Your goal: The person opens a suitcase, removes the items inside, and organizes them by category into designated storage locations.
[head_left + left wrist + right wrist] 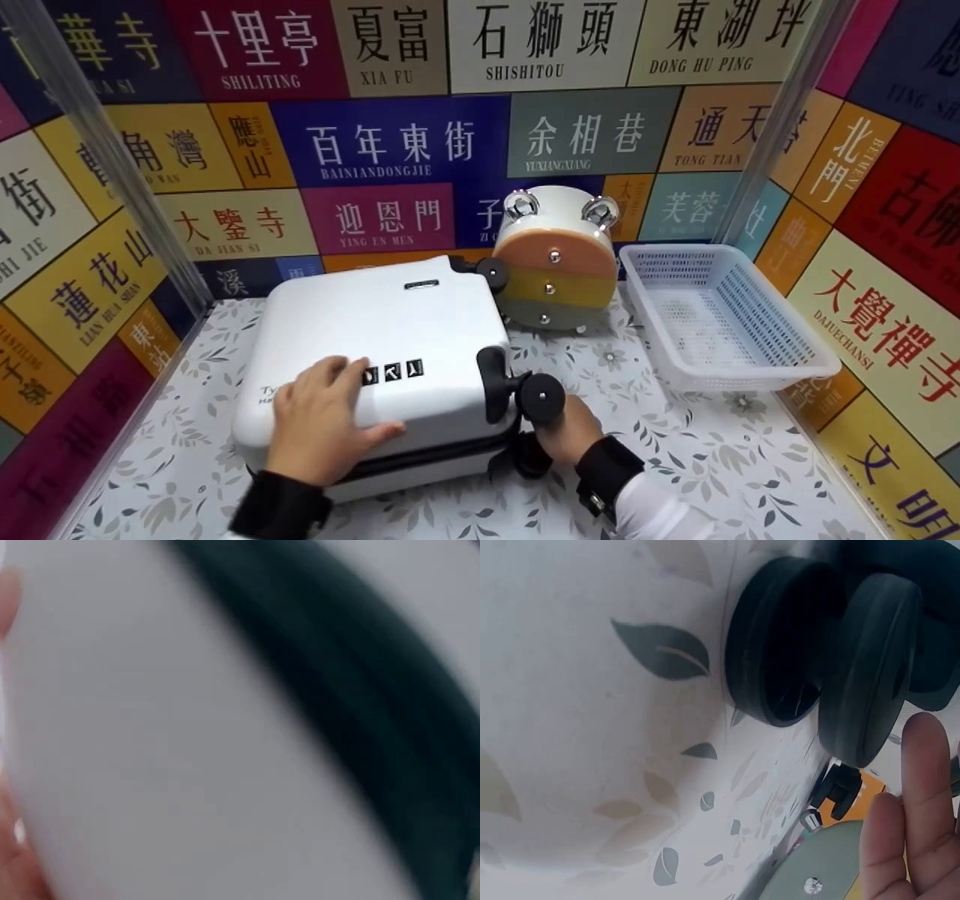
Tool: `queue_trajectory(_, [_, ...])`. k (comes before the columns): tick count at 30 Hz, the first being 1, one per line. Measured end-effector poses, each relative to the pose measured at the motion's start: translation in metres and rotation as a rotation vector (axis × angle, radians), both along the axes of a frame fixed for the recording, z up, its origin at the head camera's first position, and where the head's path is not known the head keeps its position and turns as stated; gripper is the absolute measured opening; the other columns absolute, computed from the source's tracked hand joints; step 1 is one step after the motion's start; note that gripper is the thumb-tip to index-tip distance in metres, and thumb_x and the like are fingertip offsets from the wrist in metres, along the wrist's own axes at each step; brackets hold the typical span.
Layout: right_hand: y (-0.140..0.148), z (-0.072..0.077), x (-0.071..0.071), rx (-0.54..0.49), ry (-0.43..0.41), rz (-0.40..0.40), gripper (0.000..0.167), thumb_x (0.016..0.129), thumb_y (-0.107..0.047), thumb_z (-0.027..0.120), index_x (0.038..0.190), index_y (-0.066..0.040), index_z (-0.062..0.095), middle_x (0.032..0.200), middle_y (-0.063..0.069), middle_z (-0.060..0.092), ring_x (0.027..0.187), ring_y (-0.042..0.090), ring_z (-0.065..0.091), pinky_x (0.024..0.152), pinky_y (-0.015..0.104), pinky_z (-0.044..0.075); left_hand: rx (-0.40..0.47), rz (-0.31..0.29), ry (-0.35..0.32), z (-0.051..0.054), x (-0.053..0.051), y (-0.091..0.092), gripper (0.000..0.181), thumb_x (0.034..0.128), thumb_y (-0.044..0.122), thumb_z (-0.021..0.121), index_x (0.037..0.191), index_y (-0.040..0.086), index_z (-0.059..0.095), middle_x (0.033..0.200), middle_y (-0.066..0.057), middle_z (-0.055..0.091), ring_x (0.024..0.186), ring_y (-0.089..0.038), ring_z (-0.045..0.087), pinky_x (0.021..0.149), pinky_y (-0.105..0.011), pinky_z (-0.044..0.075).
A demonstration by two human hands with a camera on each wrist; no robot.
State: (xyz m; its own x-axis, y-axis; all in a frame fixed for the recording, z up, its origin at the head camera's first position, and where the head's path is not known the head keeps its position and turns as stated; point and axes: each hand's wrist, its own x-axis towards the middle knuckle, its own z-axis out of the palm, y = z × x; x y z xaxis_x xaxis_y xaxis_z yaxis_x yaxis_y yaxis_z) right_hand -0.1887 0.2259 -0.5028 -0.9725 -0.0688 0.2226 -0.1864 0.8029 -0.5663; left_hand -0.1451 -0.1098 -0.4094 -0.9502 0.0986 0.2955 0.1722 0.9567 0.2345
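Note:
A white hard-shell suitcase (375,322) lies flat, with black caster wheels (541,397) at its right end and a dark seam along its side. My left hand (322,420) rests on its top near the front edge, fingers spread and thumb over the side. Blurred in the left wrist view are the white shell (165,735) and the dark seam (315,690). At the front right corner, my right hand (574,431) is beside the wheels, partly hidden behind one. In the right wrist view its fingers (928,787) extend close to a wheel (874,675); contact is unclear.
A rounded drum-like box (555,289) with orange, yellow and green bands and silver knobs stands behind the suitcase. A white plastic basket (727,375) sits at the right. Printed panels (390,142) wall in the leaf-patterned table (660,465).

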Motion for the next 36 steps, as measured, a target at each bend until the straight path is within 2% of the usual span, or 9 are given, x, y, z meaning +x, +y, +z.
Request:
queue_trajectory(3, [-0.001, 0.002, -0.001, 0.003, -0.024, -0.018, 0.01, 0.087, -0.014, 0.066, 0.079, -0.009, 0.068, 0.082, 0.014, 0.075, 0.077, 0.033, 0.071, 0.07, 0.051, 0.059, -0.05, 0.011, -0.02, 0.005, 0.001, -0.018, 0.114, 0.0667, 0.085, 0.075, 0.156, 0.018, 0.051, 0.161, -0.023, 0.045, 0.146, -0.053, 0.041, 0.114, -0.081, 0.025])
queue_trajectory(6, [-0.002, 0.005, -0.001, 0.0, -0.039, -0.035, 0.009, 0.088, -0.015, 0.065, 0.083, -0.008, 0.069, 0.085, 0.015, 0.075, 0.078, 0.034, 0.071, 0.07, 0.053, 0.059, -0.117, 0.037, 0.026, 0.002, 0.003, -0.025, 0.119, 0.0648, 0.092, 0.07, 0.157, 0.02, 0.05, 0.161, -0.022, 0.046, 0.146, -0.056, 0.04, 0.113, -0.083, 0.024])
queue_trajectory(9, [-0.002, 0.007, 0.001, -0.007, -0.038, -0.047, 0.01, 0.089, -0.016, 0.065, 0.084, -0.008, 0.07, 0.085, 0.015, 0.075, 0.077, 0.034, 0.071, 0.069, 0.054, 0.058, -0.141, 0.051, 0.089, -0.003, 0.004, -0.022, 0.118, 0.0648, 0.093, 0.07, 0.155, 0.019, 0.053, 0.157, -0.021, 0.052, 0.143, -0.055, 0.045, 0.111, -0.082, 0.029])
queue_trajectory(14, [-0.001, 0.005, 0.007, -0.009, 0.042, -0.033, 0.013, 0.088, -0.016, 0.068, 0.078, -0.009, 0.067, 0.079, 0.015, 0.073, 0.073, 0.035, 0.07, 0.067, 0.053, 0.058, -0.14, 0.06, 0.135, -0.007, 0.005, -0.018, 0.115, 0.0643, 0.09, 0.073, 0.152, 0.017, 0.055, 0.152, -0.021, 0.057, 0.139, -0.052, 0.05, 0.11, -0.08, 0.034])
queue_trajectory(21, [-0.005, 0.004, 0.017, -0.096, 0.008, -0.027, 0.017, 0.093, -0.02, 0.072, 0.078, -0.012, 0.07, 0.079, 0.01, 0.073, 0.074, 0.028, 0.069, 0.076, 0.052, 0.059, -0.136, 0.075, 0.126, -0.011, 0.006, -0.015, 0.115, 0.0654, 0.09, 0.072, 0.152, 0.016, 0.054, 0.152, -0.021, 0.056, 0.139, -0.051, 0.05, 0.111, -0.078, 0.035])
queue_trajectory(26, [-0.008, 0.001, 0.023, -0.118, 0.063, 0.004, 0.021, 0.093, -0.016, 0.071, 0.073, -0.009, 0.068, 0.073, 0.012, 0.073, 0.068, 0.028, 0.07, 0.068, 0.05, 0.058, -0.122, 0.108, 0.127, -0.013, 0.01, -0.009, 0.116, 0.0674, 0.092, 0.069, 0.151, 0.013, 0.054, 0.152, -0.022, 0.056, 0.138, -0.051, 0.05, 0.112, -0.077, 0.034])
queue_trajectory(31, [-0.01, 0.0, 0.025, -0.064, 0.103, 0.087, 0.038, 0.094, -0.013, 0.068, 0.058, -0.016, 0.054, 0.056, -0.002, 0.058, 0.055, 0.017, 0.059, 0.056, 0.038, 0.051, -0.079, 0.103, 0.04, -0.005, 0.009, -0.013, 0.119, 0.0718, 0.096, 0.059, 0.154, 0.01, 0.05, 0.158, -0.022, 0.05, 0.144, -0.052, 0.043, 0.115, -0.08, 0.027])
queue_trajectory(33, [-0.011, 0.001, 0.026, -0.051, 0.082, 0.104, 0.043, 0.095, -0.014, 0.067, 0.057, -0.018, 0.049, 0.052, -0.008, 0.05, 0.053, 0.013, 0.052, 0.054, 0.032, 0.046, -0.041, 0.088, -0.027, 0.0, 0.008, -0.024, 0.12, 0.071, 0.096, 0.059, 0.156, 0.013, 0.048, 0.163, -0.023, 0.043, 0.148, -0.054, 0.037, 0.114, -0.084, 0.023])
queue_trajectory(36, [-0.013, 0.002, 0.026, -0.06, 0.046, 0.109, 0.043, 0.096, -0.015, 0.067, 0.058, -0.02, 0.048, 0.053, -0.012, 0.045, 0.054, 0.008, 0.049, 0.054, 0.027, 0.042, 0.033, 0.071, -0.11, 0.004, 0.008, -0.044, 0.124, 0.0675, 0.095, 0.065, 0.16, 0.016, 0.043, 0.168, -0.027, 0.031, 0.147, -0.065, 0.029, 0.106, -0.087, 0.029])
